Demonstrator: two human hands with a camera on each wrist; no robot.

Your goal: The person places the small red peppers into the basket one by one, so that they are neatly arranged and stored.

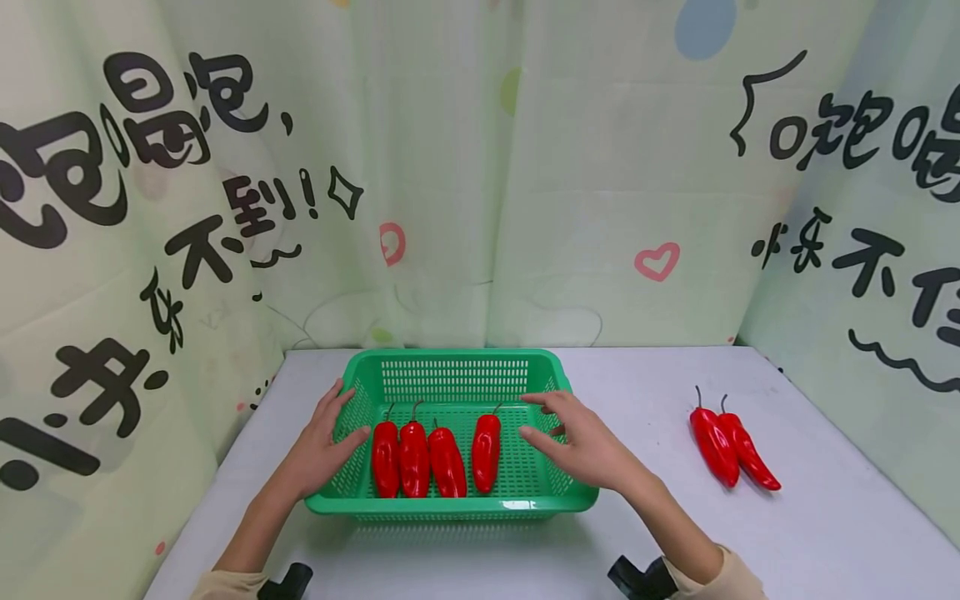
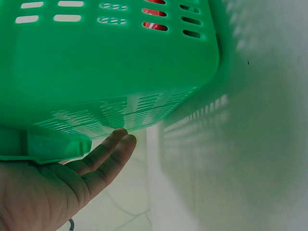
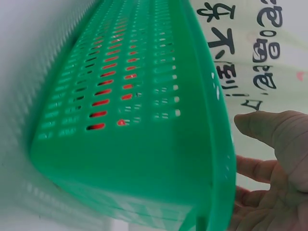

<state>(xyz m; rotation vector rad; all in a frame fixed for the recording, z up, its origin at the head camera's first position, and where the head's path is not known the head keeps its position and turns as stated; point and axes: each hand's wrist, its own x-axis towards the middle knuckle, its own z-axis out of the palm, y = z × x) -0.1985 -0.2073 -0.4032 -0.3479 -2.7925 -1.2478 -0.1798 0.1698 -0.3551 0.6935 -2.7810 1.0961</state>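
In the head view a green plastic basket (image 1: 472,506) stands on the table with several red peppers (image 1: 400,458) lying inside it. My left hand (image 1: 321,450) is at the basket's left rim, its thumb reaching over the inside. The left wrist view shows fingers of that hand (image 2: 103,161) stretched along the outside of the basket wall (image 2: 110,62); the thumb is hidden there. Over the right rim is my right hand (image 1: 581,437), thumb and fingers spread apart. In the right wrist view this hand (image 3: 276,163) has nothing between thumb and fingers, beside the basket's rim (image 3: 222,125).
Two more red peppers (image 1: 715,446) lie together on the white table (image 1: 810,433), right of the basket. A pale printed curtain (image 1: 570,167) hangs behind the table and along both sides.
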